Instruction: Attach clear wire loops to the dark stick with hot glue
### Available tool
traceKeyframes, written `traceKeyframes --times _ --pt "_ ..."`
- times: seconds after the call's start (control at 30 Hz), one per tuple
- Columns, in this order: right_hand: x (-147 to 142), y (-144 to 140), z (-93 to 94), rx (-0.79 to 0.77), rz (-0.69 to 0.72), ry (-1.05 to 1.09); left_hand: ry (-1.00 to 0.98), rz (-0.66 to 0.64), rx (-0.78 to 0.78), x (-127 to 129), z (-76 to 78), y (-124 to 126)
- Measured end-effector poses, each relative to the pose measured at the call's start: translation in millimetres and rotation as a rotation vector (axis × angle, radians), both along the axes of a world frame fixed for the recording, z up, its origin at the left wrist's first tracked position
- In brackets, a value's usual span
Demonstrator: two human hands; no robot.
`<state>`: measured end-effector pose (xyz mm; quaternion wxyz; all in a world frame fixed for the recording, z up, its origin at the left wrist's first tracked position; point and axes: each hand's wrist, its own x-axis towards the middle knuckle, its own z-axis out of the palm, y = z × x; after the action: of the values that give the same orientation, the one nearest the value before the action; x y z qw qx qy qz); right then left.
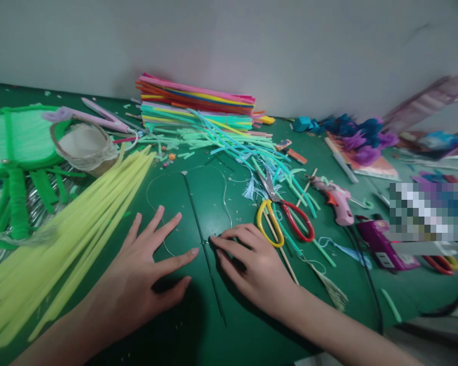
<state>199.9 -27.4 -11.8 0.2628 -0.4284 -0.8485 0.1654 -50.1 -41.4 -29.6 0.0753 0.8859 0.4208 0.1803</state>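
Note:
A thin dark rod (pixel 194 206) lies lengthwise on the green table between my two hands. From its tip a fine pale wire (pixel 226 195) curves out to both sides in a rounded loop, and its ends come back to the rod near my fingertips. My left hand (pixel 148 264) is spread open left of the rod, its index fingertip close beside the crossing point. On the other side, my right hand (pixel 252 259) has its fingers curled and pinched at the wire's end by the rod. The exact contact under those fingertips is hard to see.
Yellow pipe cleaners (pixel 76 239) lie left, beside a green fan (pixel 11 152) and a tape roll (pixel 84 142). Coloured pipe cleaner bundles (pixel 194 99) lie at the back. Scissors (pixel 277 203), a pink glue gun (pixel 339 203) with its cord, and a purple box (pixel 385 244) are right.

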Motion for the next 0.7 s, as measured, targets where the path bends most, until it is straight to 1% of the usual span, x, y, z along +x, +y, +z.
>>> traceKeyframes --times 0.13,0.23,0.3,0.5,0.7 --pt "-2.9 14.7 -0.9 -0.142 -0.046 0.094 0.010 0.002 0.007 0.6 -0.3 0.4" --pt "-5.8 22.5 -2.1 -0.230 -0.075 0.120 0.007 0.000 0.006 0.8 0.2 0.1" --pt "-7.6 24.3 -3.5 -0.237 -0.073 0.127 0.002 -0.002 0.007 0.8 0.3 0.2" --pt "-9.7 21.4 -8.6 -0.177 -0.068 0.159 -0.006 -0.004 0.002 0.6 -0.4 1.0" --pt "-9.0 19.8 -9.4 -0.179 -0.060 0.146 -0.007 0.000 0.003 -0.1 -1.2 0.3"
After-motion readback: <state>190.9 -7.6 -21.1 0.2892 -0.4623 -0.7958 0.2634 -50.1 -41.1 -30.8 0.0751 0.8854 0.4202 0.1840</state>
